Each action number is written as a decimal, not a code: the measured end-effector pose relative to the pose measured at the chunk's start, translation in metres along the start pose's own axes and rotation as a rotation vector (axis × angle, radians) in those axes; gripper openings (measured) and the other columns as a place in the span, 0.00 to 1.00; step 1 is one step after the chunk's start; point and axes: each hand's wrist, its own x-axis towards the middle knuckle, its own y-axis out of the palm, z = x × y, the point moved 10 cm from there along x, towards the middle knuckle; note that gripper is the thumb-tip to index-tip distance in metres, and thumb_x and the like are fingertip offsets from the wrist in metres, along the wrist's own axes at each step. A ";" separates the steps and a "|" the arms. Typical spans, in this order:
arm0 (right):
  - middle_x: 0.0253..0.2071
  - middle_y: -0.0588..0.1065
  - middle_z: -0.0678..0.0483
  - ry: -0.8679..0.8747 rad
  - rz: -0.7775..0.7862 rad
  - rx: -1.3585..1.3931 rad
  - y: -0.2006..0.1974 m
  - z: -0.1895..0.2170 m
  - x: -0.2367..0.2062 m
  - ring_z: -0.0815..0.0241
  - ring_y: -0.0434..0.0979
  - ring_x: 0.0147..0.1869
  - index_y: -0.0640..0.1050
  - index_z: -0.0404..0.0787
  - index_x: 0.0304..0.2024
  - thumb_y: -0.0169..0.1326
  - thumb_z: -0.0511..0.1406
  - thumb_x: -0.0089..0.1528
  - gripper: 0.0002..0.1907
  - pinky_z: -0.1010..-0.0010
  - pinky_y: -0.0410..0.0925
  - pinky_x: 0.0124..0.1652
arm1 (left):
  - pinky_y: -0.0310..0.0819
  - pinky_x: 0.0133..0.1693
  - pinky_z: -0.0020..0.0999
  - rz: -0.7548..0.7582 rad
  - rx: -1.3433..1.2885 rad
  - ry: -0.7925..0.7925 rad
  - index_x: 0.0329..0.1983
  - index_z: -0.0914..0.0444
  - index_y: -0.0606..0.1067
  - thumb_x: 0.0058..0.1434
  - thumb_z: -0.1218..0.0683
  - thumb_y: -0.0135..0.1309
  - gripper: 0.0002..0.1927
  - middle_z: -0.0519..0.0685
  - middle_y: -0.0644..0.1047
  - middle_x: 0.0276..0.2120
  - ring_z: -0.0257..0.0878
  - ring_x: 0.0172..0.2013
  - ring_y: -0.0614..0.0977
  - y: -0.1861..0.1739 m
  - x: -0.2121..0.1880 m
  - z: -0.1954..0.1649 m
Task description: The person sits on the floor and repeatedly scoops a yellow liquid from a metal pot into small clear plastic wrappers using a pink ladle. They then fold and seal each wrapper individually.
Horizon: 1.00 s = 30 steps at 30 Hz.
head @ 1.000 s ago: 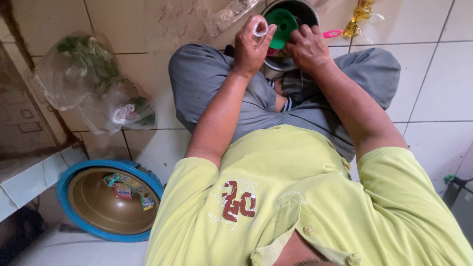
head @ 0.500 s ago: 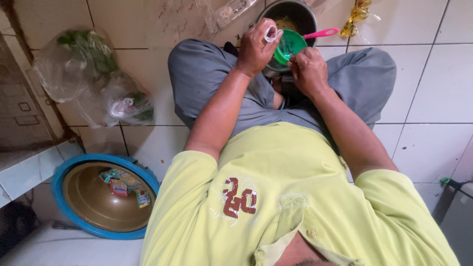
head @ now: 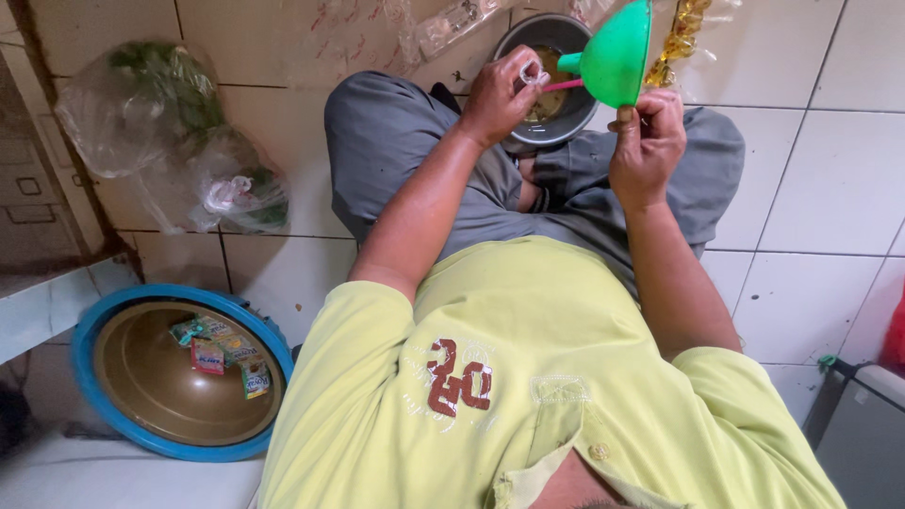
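I sit on a white tiled floor with a grey metal pot (head: 528,38) between my knees; it holds a yellowish-brown mix. My left hand (head: 498,94) is over the pot's near rim, pinching a small twisted piece of clear plastic (head: 534,72). A thin pink handle (head: 564,85) runs from that hand towards the funnel. My right hand (head: 647,141) grips the rim of a green plastic funnel (head: 615,49) and holds it raised and tilted, just right of the pot.
At lower left a blue-rimmed basin (head: 90,325) holds a brass-coloured bowl with several small sachets (head: 219,353). Clear bags of green vegetables (head: 170,123) lie at upper left. Plastic wrappers and a gold packet (head: 683,38) lie near the pot. A grey bin (head: 867,434) stands at lower right.
My right hand has lifted the green funnel off the pot's mouth, up and to the right, tilting it. My left hand stays at the pot's rim.
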 end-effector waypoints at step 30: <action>0.45 0.73 0.47 -0.477 0.460 -0.411 0.043 0.068 0.027 0.45 0.75 0.49 0.78 0.37 0.43 0.64 0.25 0.67 0.07 0.58 0.70 0.47 | 0.79 0.47 0.41 0.180 -0.015 -0.001 0.52 0.66 0.78 0.62 0.63 0.53 0.15 0.61 0.82 0.45 0.54 0.47 0.85 0.018 -0.014 0.013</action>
